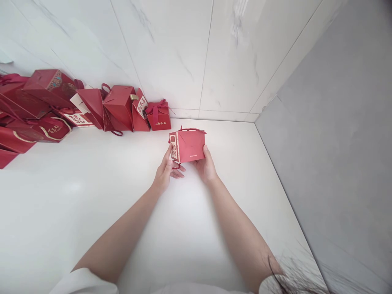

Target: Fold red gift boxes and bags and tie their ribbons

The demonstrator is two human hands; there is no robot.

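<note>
A small red gift box (pixel 192 146) is held tilted above the white tabletop by both hands. It has a cream printed panel (pixel 174 147) on its left side and dark red rope handles, one along the top edge and one looping below. My right hand (pixel 207 165) grips its right end, thumb on the side and fingers partly hidden underneath. My left hand (pixel 165 169) supports the left end, index finger against the printed panel. Its other fingers stretch out below the box, near the lower rope loop.
Several red gift boxes stand along the marble-patterned wall (pixel 171 53) at the left; the nearest is a small ribbon-tied box (pixel 158 116). A white table (pixel 92 179) spreads under my arms. A grey panel (pixel 330 134) borders it on the right. Strands of hair cross the lower right.
</note>
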